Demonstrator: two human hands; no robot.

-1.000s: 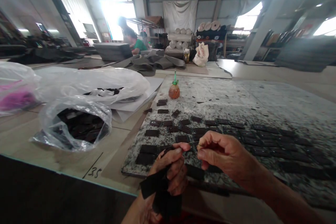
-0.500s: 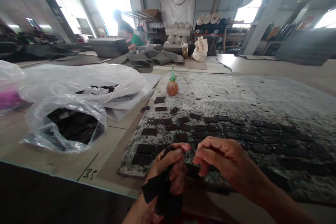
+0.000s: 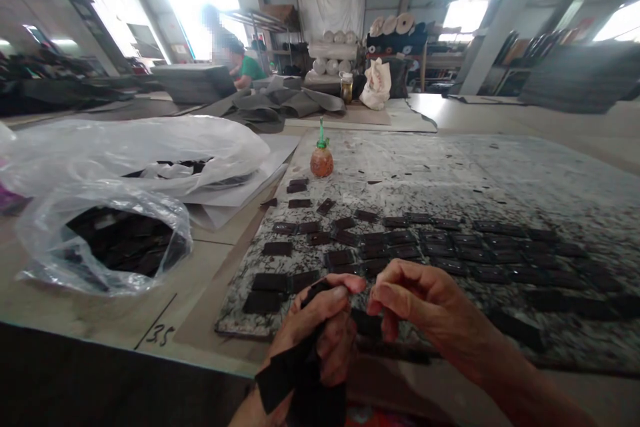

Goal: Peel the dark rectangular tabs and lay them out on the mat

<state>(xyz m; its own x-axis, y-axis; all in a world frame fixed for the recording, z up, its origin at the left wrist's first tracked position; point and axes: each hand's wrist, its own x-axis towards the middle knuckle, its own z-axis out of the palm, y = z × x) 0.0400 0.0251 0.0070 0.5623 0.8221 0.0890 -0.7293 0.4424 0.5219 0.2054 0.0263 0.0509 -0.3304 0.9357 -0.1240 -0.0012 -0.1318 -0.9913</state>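
My left hand [image 3: 320,327] is closed around a bundle of black rectangular pieces [image 3: 295,373] that hang below the fist. My right hand [image 3: 425,310] is curled right beside it, its fingertips pinched together near the left thumb; what they hold is too small to make out. Both hands hover over the near edge of a speckled grey board [image 3: 450,187] where several black pieces [image 3: 400,240] lie in rows.
A clear plastic bag of black pieces [image 3: 115,243] lies at the left, with a larger bag [image 3: 150,150] behind it. A small orange bottle with a green cap [image 3: 321,159] stands on the board. A person in green [image 3: 240,67] works far back.
The view has shifted slightly, so things sit lower and to the left. My hands have stayed together, the right fingers curling a little closer to the left thumb.
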